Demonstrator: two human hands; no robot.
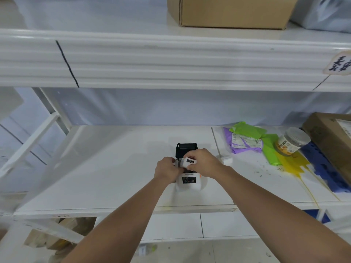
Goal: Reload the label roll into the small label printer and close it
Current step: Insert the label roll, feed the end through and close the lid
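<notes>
A small white label printer (188,182) stands on the white shelf (106,168), its black lid (185,149) swung open and tilted back. My left hand (167,170) grips the printer's left side. My right hand (204,163) holds a white label roll (190,161) with black printed characters over the open compartment. The inside of the compartment is hidden by my fingers.
To the right lie green and purple bags (245,139), a clear jar with a label (292,141), yellow and blue plastic sheets (321,168) and a cardboard box (332,137). A small white block (226,159) sits just right of the printer. Another cardboard box (229,10) is on the upper shelf.
</notes>
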